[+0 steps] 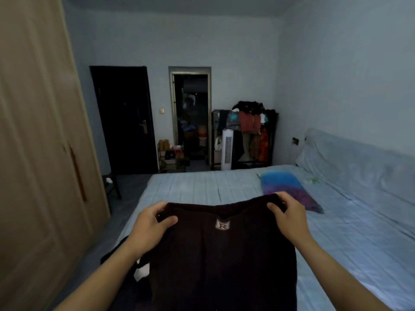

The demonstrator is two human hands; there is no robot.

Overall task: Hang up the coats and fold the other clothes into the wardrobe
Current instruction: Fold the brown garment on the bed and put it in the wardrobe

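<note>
Pinching the top corners of a dark garment [222,261], the left hand [150,227] and right hand [289,218] hold it up over the blue bed [336,243]. Farther left stands the closed wardrobe [40,142]; a clothes rack [251,131] lines the far wall.

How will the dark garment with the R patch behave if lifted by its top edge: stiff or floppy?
Likely floppy: the dark garment drapes down from where the left hand and right hand grip its top edge. Its fuzzy-looking surface suggests it is not slippery. Probably light, since finger grips alone hold it.
</note>
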